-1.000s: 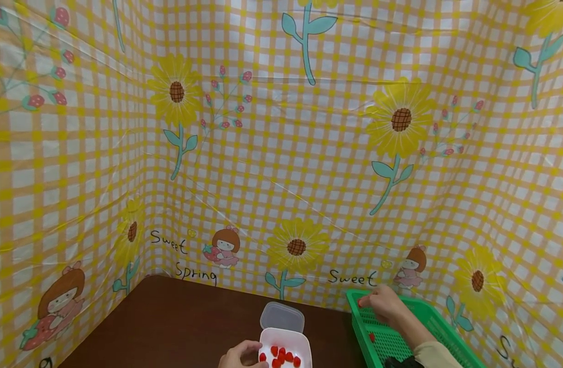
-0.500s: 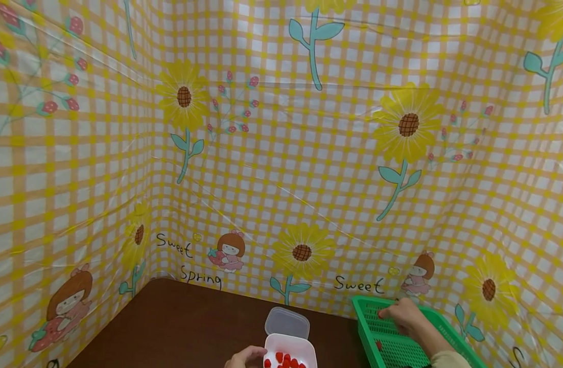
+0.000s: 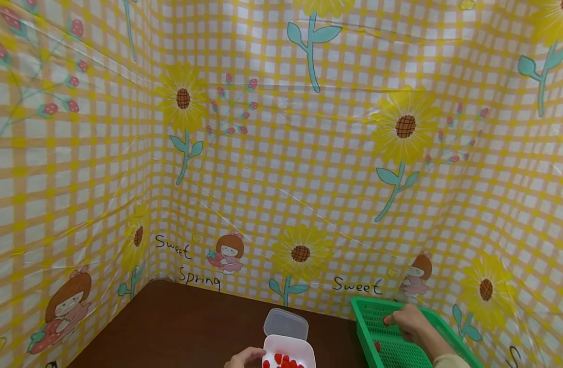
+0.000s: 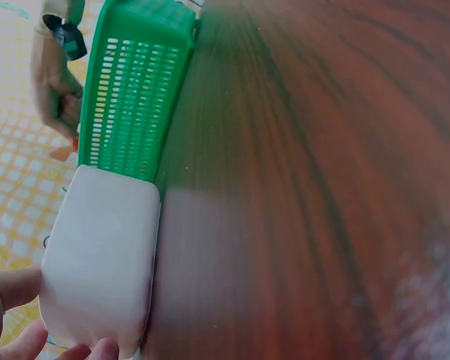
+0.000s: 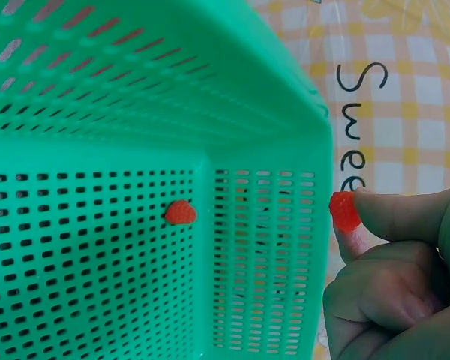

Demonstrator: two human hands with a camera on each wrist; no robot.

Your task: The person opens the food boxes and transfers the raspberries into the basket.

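Observation:
In the head view my left hand (image 3: 244, 357) grips the left side of a small white plastic container (image 3: 302, 346); several red berries (image 3: 286, 359) lie inside it. The left wrist view shows the container (image 4: 101, 251) side-on, my fingertips (image 4: 21, 287) along its edge. My right hand (image 3: 407, 321) is over the far end of a green perforated basket (image 3: 365, 340). Between thumb and index finger it pinches a small bumpy red berry (image 5: 346, 211), beyond the basket's end wall in the right wrist view. Another red berry (image 5: 181, 213) lies on the basket floor, near that wall.
A translucent lid (image 3: 286, 323) lies behind the white container on the dark brown table (image 3: 194, 327). A checked cloth (image 3: 263, 179) with flowers hangs around the back and sides. The basket stands close to the cloth at the right.
My right hand with the pinched berry has moved from the basket's far left rim rightward over its far end. The head view has shifted slightly. My left hand stays at the container.

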